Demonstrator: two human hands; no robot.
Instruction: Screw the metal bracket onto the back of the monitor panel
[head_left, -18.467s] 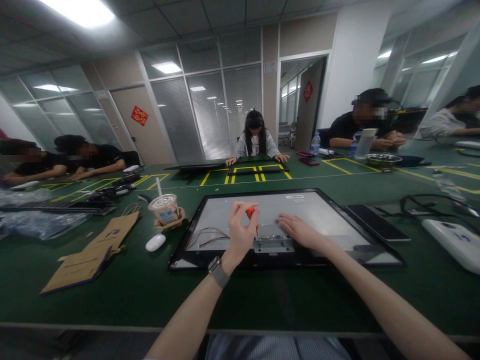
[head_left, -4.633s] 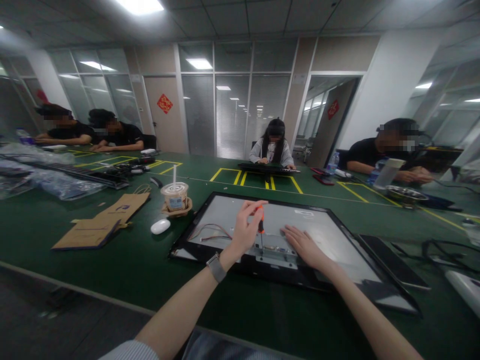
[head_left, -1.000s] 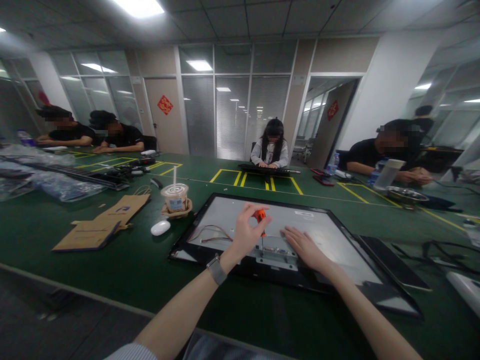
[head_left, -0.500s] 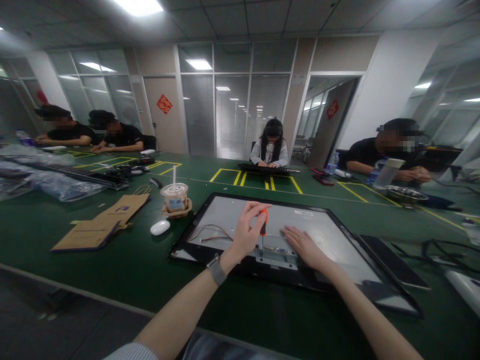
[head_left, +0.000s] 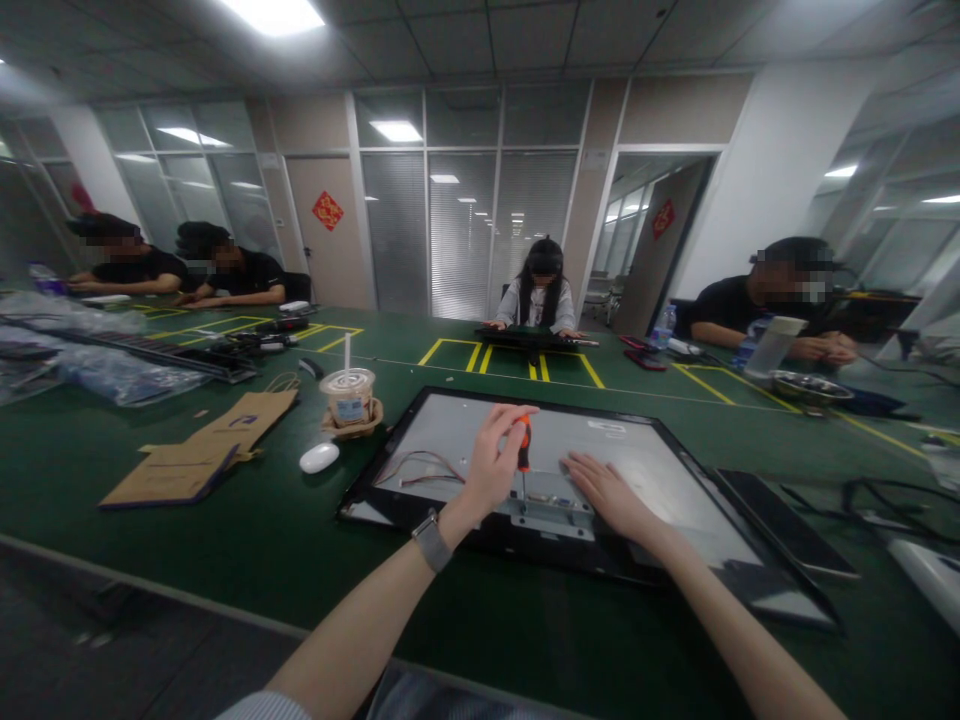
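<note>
My left hand, with a watch at the wrist, is closed round the handle of an orange and black screwdriver. The screwdriver stands upright, its shaft pointing down at a metal bracket with connector ports. That bracket belongs to a flat display panel with a grey back and black frame, lying on the table. My right hand rests flat on the panel's back, fingers stretched out, to the right of the ports. Thin wires lie on the panel left of my left hand. The screwdriver's tip is too small to make out clearly.
On the green table, a drink cup, white mouse and paper bags stand left of the panel. A dark flat slab and black cables lie right. Several people sit across the table.
My hands and the screwdriver hold nearly the same place. Across the table, a person's hands have moved apart to the two sides of a dark panel.
</note>
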